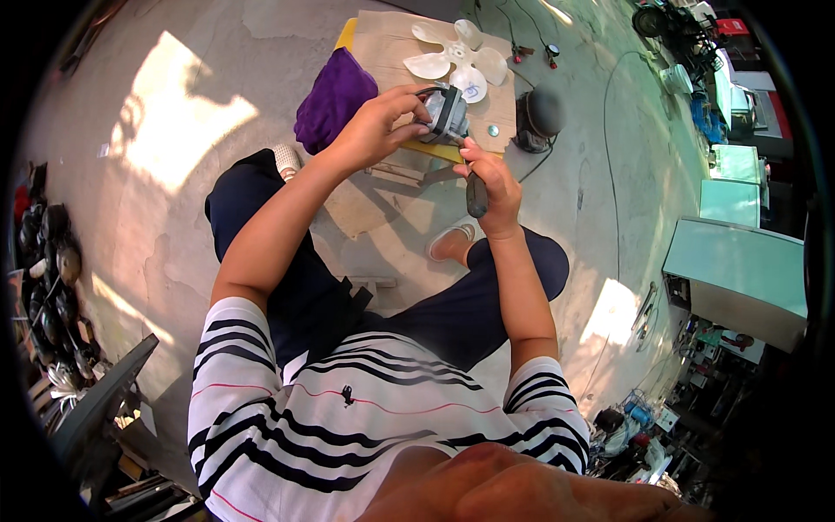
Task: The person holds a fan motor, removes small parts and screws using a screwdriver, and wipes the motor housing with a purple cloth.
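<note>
My left hand (378, 130) is closed on a small silver-and-dark motor (448, 113) above a cardboard sheet (378, 33) on a low yellow-edged stand (435, 150). My right hand (493, 178) grips a dark-handled tool (476, 196), apparently a screwdriver, pointing at the motor's lower right; its tip is too small to make out. Behind the motor lies a translucent white fan blade (458, 54). A purple cloth (330, 100) lies at the left of the cardboard, and a small round metal piece (493, 130) at the right.
A dark rounded object (537, 120) with a cable stands right of the cardboard. Thin cords with clips (551, 54) lie farther back. Pale green cabinet-like units (731, 265) and clutter line the right. Dark piled objects (54, 252) are at the left, my legs below the stand.
</note>
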Tool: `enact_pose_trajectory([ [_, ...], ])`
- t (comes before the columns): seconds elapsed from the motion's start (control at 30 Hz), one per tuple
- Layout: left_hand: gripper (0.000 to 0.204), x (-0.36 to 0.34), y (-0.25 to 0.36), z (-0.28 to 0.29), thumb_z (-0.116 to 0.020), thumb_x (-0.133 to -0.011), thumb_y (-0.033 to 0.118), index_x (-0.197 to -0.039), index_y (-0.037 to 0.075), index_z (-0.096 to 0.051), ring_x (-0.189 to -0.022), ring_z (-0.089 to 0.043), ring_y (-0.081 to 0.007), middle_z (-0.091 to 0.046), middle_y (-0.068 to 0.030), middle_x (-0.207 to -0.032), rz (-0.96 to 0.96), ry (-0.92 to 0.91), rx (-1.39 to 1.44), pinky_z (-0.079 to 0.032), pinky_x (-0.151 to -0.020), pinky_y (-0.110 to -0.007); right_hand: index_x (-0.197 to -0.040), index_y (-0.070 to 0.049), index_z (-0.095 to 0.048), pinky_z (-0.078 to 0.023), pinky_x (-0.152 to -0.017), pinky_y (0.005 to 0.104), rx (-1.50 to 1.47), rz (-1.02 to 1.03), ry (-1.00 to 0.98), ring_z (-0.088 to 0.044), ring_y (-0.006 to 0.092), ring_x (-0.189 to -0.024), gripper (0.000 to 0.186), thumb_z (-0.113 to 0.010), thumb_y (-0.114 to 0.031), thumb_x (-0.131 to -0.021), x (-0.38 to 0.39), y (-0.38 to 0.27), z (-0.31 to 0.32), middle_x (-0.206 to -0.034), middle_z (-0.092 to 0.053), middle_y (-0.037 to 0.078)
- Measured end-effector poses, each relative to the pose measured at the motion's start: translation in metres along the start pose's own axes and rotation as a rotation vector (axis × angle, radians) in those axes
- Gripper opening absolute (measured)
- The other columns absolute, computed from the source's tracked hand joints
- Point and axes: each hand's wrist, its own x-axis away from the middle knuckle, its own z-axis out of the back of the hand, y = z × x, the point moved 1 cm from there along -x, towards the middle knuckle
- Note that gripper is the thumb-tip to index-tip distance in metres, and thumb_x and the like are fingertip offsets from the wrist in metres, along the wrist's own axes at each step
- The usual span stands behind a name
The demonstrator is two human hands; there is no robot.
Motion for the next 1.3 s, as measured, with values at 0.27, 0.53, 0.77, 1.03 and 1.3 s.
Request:
enact_pose_trajectory([
  [0.27, 0.016, 0.000, -0.001, 0.000, -0.077, -0.087, 0.006, -0.098, 0.005, -0.065, -0.120, -0.063, -0.0350, -0.061, -0.0153, -0.140, -0.021, 0.018, -0.004, -0.050, -0.100, -0.039, -0.106, -0.007, -0.057, -0.061, -0.095, 0.0435, 0.008, 0.230, -0.098, -0.072, 0.0336, -0.110, 0.043, -0.082, 0.008, -0.075, 0.002, 0.010, -0.003, -0.113, -0.071, 0.014],
  [0.53, 0.017, -0.001, -0.005, -0.002, -0.077, -0.087, 0.007, -0.099, 0.005, -0.065, -0.120, -0.063, -0.0349, -0.062, -0.0161, -0.138, -0.025, 0.034, 0.003, -0.050, -0.101, -0.039, -0.102, -0.011, -0.065, -0.059, -0.097, 0.0472, 0.195, 0.319, -0.236, -0.070, 0.0349, -0.113, 0.027, -0.078, -0.002, -0.079, -0.010, 0.011, 0.004, -0.119, -0.070, 0.011],
  [0.77, 0.017, -0.002, -0.005, -0.001, -0.077, -0.087, 0.009, -0.098, 0.005, -0.065, -0.117, -0.063, -0.0345, -0.064, -0.0151, -0.135, -0.026, 0.024, 0.002, -0.051, -0.099, -0.039, -0.108, -0.011, -0.065, -0.062, -0.084, 0.0392, 0.240, 0.110, -0.125, -0.074, 0.0333, -0.102, 0.030, -0.074, 0.000, -0.081, -0.001, 0.012, -0.001, -0.129, -0.068, 0.018],
  [1.03, 0.016, -0.002, -0.002, -0.001, -0.078, -0.087, 0.009, -0.096, 0.004, -0.066, -0.116, -0.064, -0.0328, -0.066, -0.0137, -0.130, 0.007, 0.027, 0.009, -0.051, -0.097, -0.039, -0.115, -0.007, -0.068, -0.062, -0.076, 0.0344, 0.184, -0.032, -0.190, -0.076, 0.0293, -0.093, 0.042, -0.079, 0.006, -0.076, 0.006, 0.018, -0.001, -0.134, -0.066, 0.021],
  [1.3, 0.013, -0.002, -0.003, -0.002, -0.077, -0.088, 0.008, -0.095, 0.004, -0.067, -0.120, -0.063, -0.0319, -0.063, -0.0130, -0.138, 0.011, 0.035, 0.026, -0.050, -0.101, -0.038, -0.116, -0.008, -0.069, -0.062, -0.077, 0.0342, 0.262, 0.052, -0.175, -0.076, 0.0287, -0.094, 0.042, -0.078, 0.004, -0.077, -0.005, 0.014, 0.001, -0.133, -0.067, 0.020],
])
